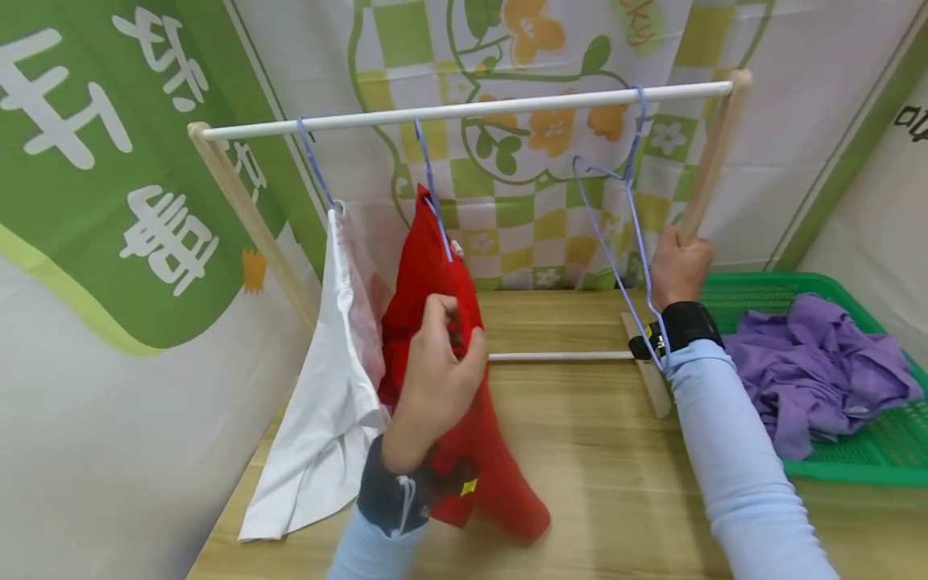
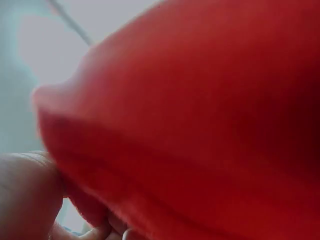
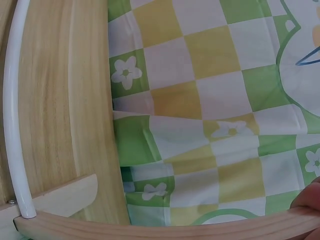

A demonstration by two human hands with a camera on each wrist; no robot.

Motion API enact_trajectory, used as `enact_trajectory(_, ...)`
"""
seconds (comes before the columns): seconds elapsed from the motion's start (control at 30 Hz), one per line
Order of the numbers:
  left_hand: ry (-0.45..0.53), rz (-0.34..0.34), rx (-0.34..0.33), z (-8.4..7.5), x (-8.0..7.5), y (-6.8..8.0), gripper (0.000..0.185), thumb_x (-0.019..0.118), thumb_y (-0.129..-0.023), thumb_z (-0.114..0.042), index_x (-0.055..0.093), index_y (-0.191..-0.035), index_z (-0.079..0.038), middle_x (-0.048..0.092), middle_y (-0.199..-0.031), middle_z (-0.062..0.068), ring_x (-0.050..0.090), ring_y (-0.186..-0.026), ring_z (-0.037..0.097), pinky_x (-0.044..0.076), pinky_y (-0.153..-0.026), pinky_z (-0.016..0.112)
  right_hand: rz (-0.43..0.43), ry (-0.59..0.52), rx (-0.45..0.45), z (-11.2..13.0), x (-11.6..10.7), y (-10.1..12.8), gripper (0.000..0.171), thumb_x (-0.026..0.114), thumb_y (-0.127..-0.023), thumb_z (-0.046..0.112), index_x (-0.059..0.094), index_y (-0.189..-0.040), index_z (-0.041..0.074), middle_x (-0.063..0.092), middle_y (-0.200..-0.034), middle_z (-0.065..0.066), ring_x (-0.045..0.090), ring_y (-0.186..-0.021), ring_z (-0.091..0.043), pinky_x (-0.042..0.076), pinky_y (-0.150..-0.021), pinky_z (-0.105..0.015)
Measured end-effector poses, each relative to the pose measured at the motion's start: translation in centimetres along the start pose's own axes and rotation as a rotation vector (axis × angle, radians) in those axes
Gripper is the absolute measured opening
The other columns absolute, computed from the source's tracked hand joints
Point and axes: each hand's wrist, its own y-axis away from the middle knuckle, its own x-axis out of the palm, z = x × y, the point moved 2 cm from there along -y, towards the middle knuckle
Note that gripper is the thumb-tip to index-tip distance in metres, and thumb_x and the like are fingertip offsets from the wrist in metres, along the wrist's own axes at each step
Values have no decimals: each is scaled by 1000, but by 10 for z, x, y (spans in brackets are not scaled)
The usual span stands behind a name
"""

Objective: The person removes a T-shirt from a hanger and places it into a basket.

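My left hand [image 1: 442, 370] is at the front of a red garment [image 1: 503, 459], thumb and curled fingers at a fold of its cloth. In the left wrist view the red cloth [image 2: 190, 110] fills most of the picture, its edge running down between thumb and fingers. The garment hangs from a blue hanger [image 1: 426, 161] on the rack's white rail [image 1: 493, 106]. My right hand [image 1: 680, 266] grips the rack's right wooden post [image 1: 706, 177]. An unloaded blue hanger [image 1: 638, 234] hangs just left of that hand, its lower end overlapping my right wrist.
A white garment [image 1: 312, 435] hangs on another blue hanger [image 1: 315, 161] at the left. On the right, a green basket [image 1: 855, 475] holds purple cloth [image 1: 819, 362]. The rack stands on a wooden table [image 1: 580, 459] before a patterned backdrop [image 1: 406, 40].
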Motion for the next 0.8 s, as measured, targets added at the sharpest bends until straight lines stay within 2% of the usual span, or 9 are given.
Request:
enact_trajectory(0.1,-17,97,-60,21,26,7,25,60,-95,-12,48,-116,-5,62,-83,11,56,-70,18,50,-64,29,14,43,-21,-5,4,-5,50,54,-94,18,37,-48,22,26,-41,18,28,-45,-4,24,-50,-28)
enact_trajectory(0.2,-1,190,-152,45,47,9,25,58,-98,-14,48,-119,-7,60,-83,10,55,-68,17,51,-64,30,23,76,-31,-15,7,-11,50,54,-95,19,36,-49,22,27,-41,21,27,-43,-3,22,-47,-27)
enact_trajectory(0.3,12,226,-207,68,60,8,22,57,-98,-15,49,-117,-7,60,-82,9,55,-68,16,51,-65,30,42,95,-46,-25,12,-14,50,54,-96,20,37,-49,22,28,-41,21,26,-41,-2,21,-44,-25)
enact_trajectory(0.43,-12,229,-215,89,70,2,18,56,-97,-15,51,-113,-8,58,-81,7,53,-71,16,48,-66,30,82,71,-54,-31,20,-18,51,56,-98,24,37,-50,22,31,-43,18,28,-42,-4,22,-45,-26)
enact_trajectory(0.57,-17,250,-186,99,82,-7,18,56,-98,-15,51,-114,-9,60,-86,7,54,-76,17,47,-70,30,85,58,-29,-28,18,-24,47,57,-99,27,39,-55,22,33,-48,17,31,-47,-4,25,-49,-25)
enact_trajectory(0.63,-19,267,-180,101,87,-9,20,57,-98,-16,52,-115,-9,61,-89,7,54,-78,17,48,-71,29,77,67,-7,-28,13,-22,34,61,-97,25,47,-66,23,42,-58,17,39,-55,-3,32,-56,-23)
enact_trajectory(0.7,-25,277,-181,102,91,-9,20,57,-97,-15,52,-116,-9,61,-89,7,54,-79,16,48,-72,29,45,27,-1,-28,7,-14,12,63,-93,16,56,-86,22,51,-78,15,48,-71,-3,39,-68,-22)
enact_trajectory(0.73,-30,279,-184,103,92,-9,20,58,-97,-15,53,-115,-9,61,-89,6,54,-78,16,47,-72,29,1,-1,-18,-28,3,-7,13,62,-91,10,58,-97,21,54,-89,13,50,-81,-3,41,-77,-23)
enact_trajectory(0.8,-47,278,-181,103,94,-8,19,58,-96,-15,53,-114,-10,59,-85,4,53,-77,16,47,-70,29,-144,-76,-91,-31,-4,10,34,58,-84,-2,56,-111,19,53,-103,9,51,-95,-6,41,-88,-24)
